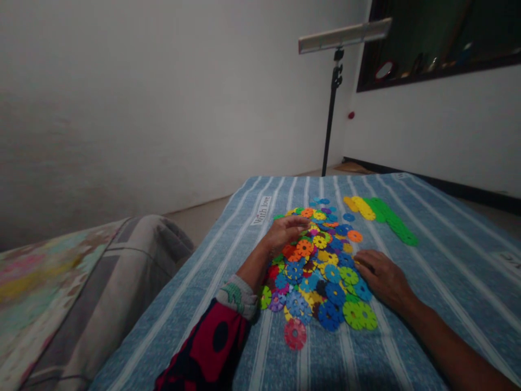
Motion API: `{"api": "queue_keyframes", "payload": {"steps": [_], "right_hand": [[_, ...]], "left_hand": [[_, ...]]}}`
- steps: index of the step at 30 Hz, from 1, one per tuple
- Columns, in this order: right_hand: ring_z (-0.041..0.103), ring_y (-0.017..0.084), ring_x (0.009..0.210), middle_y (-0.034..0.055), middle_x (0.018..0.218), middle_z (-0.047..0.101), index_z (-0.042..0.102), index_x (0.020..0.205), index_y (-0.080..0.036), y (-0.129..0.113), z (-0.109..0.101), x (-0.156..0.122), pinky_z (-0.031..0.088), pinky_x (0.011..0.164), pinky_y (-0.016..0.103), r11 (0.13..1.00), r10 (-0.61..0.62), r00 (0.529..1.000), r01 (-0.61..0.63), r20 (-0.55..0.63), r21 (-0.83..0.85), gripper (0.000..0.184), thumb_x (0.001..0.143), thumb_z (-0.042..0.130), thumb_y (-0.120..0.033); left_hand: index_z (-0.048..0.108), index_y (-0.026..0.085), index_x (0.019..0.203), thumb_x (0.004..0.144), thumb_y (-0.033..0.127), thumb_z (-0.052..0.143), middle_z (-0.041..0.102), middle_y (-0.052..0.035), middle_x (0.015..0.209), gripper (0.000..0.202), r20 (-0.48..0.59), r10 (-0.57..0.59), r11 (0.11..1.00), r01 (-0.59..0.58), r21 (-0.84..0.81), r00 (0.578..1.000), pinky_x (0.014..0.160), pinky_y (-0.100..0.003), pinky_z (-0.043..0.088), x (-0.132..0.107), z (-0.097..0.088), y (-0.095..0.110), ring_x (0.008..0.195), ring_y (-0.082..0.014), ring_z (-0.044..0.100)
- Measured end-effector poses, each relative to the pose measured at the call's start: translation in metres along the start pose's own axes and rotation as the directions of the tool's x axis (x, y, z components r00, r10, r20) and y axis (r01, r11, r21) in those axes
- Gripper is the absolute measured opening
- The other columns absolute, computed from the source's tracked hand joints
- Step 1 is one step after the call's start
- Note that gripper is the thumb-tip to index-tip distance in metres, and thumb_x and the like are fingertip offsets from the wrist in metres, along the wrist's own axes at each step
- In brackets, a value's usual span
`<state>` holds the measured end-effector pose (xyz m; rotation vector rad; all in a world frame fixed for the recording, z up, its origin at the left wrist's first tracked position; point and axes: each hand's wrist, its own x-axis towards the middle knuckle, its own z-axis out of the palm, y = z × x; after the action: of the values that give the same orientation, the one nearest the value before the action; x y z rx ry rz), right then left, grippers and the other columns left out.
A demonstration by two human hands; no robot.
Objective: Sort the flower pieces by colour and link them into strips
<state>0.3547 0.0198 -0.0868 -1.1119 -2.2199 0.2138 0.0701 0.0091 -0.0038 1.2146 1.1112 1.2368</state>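
A loose pile of snowflake building discs (304, 248) in many colours lies on the cloth. My left hand (283, 233) reaches over the far left part of the pile. Its fingers and thumb come together among the discs, and what is between them cannot be made out. At the pile's right edge rests my right hand (382, 274), fingers curled in, with a bit of yellow showing by the fingertips. Behind it, yellow discs (363, 208) and green discs (393, 221) lie in an overlapping row. A red translucent disc (295, 334) sits apart at the near side.
A blue striped cloth (443, 282) covers the table. To the left is a surface with a grey cover (142, 271) and a patterned sheet. Beyond the table, a black stand (330, 119) carries a light panel (344, 37). A dark-framed window (439, 38) is at upper right.
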Motion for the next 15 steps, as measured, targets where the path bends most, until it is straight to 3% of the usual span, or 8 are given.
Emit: {"api": "queue_keyframes", "payload": {"steps": [3,8,12,15], "right_hand": [[0.062,0.022,0.097,0.0071,0.102,0.07,0.07,0.092,-0.022,0.0,0.0,0.0,0.049,0.084,0.036,1.0,0.0,1.0,0.0,-0.001,0.005,0.028,0.091,0.045,-0.036],[0.062,0.022,0.096,0.0068,0.101,0.07,0.07,0.092,-0.022,0.0,0.001,0.0,0.049,0.085,0.036,1.0,-0.01,1.0,0.01,-0.03,0.002,0.027,0.09,0.047,-0.035],[0.063,0.022,0.095,0.0071,0.101,0.07,0.07,0.091,-0.022,0.0,0.0,-0.001,0.049,0.083,0.035,0.999,-0.025,1.0,0.025,-0.017,-0.021,0.027,0.091,0.045,-0.033],[0.062,0.022,0.096,0.0076,0.103,0.069,0.069,0.091,-0.022,0.001,0.001,-0.001,0.049,0.083,0.035,0.999,-0.029,1.0,0.029,-0.006,-0.033,0.027,0.092,0.044,-0.034]], "left_hand": [[0.071,0.012,0.092,0.063,0.026,0.08,0.073,-0.0101,0.096,0.033,0.015,-0.009,1.0,0.009,-0.023,1.0,0.079,-0.031,0.05,-0.002,-0.005,0.004,0.088,-0.0196,0.068],[0.07,0.012,0.088,0.06,0.026,0.082,0.073,-0.0087,0.088,0.034,0.136,-0.077,0.996,0.071,0.049,0.988,0.075,-0.033,0.052,-0.006,-0.015,0.011,0.086,-0.0203,0.068],[0.069,0.013,0.089,0.06,0.026,0.08,0.072,-0.006,0.086,0.033,0.094,-0.067,0.988,0.053,0.148,0.993,0.075,-0.032,0.051,-0.005,-0.025,0.013,0.082,-0.017,0.067],[0.067,0.013,0.085,0.061,0.025,0.077,0.07,-0.0025,0.075,0.028,0.044,-0.138,0.947,0.118,0.298,0.99,0.066,-0.028,0.051,-0.003,-0.039,0.013,0.068,-0.0138,0.065]]}}
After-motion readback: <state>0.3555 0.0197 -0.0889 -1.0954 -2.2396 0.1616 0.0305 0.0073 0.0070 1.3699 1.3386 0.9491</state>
